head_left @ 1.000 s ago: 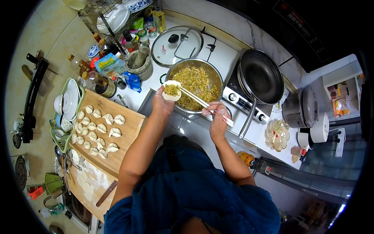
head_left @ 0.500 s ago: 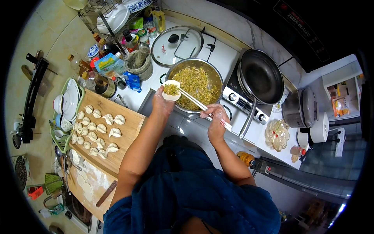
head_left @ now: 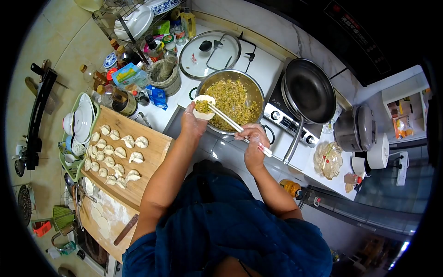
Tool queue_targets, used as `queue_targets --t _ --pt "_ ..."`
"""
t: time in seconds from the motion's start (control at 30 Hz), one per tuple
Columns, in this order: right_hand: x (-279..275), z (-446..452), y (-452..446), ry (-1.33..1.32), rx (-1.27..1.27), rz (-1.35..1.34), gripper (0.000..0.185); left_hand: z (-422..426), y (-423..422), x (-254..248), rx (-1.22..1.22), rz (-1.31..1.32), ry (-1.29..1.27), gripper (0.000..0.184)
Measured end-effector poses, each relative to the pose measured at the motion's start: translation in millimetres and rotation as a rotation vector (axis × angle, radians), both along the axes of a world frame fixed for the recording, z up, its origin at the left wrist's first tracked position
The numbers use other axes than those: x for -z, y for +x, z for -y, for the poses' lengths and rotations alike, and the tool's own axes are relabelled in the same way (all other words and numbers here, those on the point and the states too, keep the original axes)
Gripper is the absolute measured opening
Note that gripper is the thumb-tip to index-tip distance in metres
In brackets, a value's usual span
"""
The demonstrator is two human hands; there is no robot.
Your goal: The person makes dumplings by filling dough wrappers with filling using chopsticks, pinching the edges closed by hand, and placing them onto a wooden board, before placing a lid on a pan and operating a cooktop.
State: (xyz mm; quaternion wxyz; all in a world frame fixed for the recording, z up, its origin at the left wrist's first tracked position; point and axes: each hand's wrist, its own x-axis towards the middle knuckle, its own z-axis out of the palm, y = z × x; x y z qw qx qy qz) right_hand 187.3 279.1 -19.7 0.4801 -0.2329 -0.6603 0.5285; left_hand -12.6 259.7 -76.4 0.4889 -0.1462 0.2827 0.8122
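On my left hand lies a round dumpling wrapper with a mound of chopped green-yellow filling in its middle; the fingers curl around its edge. My right hand is closed around a pair of chopsticks, whose tips touch the filling on the wrapper. Just beyond both hands stands a steel pot holding loose filling of the same kind. To the left, several folded dumplings sit in rows on a wooden board.
A floured board with flat wrappers and a knife-like brown tool is at lower left. A glass lid lies behind the pot. Right of it, a black frying pan rests on the cooker. Bottles and a stone mortar stand at back left.
The chopsticks' tips have shifted slightly left over the filling, and my right hand has moved a little left and turned. My left hand and the wrapper are nearly still.
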Motion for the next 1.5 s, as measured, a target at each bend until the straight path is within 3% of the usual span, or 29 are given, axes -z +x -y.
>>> queue_targets --t 0.1,0.3,0.5,0.6,0.63,0.77,0.9,1.0,1.23,1.5 --pt "1.6 -1.8 -0.7 -0.015 0.076 -0.017 0.049 0.5 -0.5 -1.5 -0.014 0.002 0.008 0.041" --pt "2.2 -2.9 -3.8 -0.066 -0.027 -0.005 0.051 -0.3 0.3 -3.8 0.003 0.023 -0.01 0.039" --pt "11.2 -12.4 -3.9 -0.064 0.112 -0.102 0.046 1.6 -0.9 0.7 -0.016 0.005 -0.017 0.036" --pt "31.1 -37.1 -4.6 0.226 0.104 0.192 0.031 1.0 -0.5 -0.3 -0.002 -0.025 -0.033 0.035" --pt "31.4 -38.8 -7.7 0.301 0.106 0.261 0.017 1.0 1.6 -2.9 0.009 -0.029 -0.067 0.035" --pt "57.3 -47.8 -7.9 0.576 -0.18 0.687 0.008 3.8 4.2 -2.6 0.058 -0.041 -0.107 0.035" --pt "76.0 -52.2 -2.0 0.567 -0.313 0.782 0.023 7.0 2.5 3.9 0.092 -0.075 -0.076 0.037" --pt "75.7 -50.5 -4.2 0.63 -0.249 0.828 0.024 8.4 4.1 1.4 0.104 -0.09 -0.082 0.037" --pt "24.7 -30.1 -44.0 0.419 0.156 0.529 0.017 8.7 22.7 -3.0 0.132 -0.058 -0.073 0.035" --pt "21.9 -30.5 -56.5 0.458 0.107 0.502 0.009 9.9 31.8 -3.2 0.148 -0.075 -0.036 0.033"
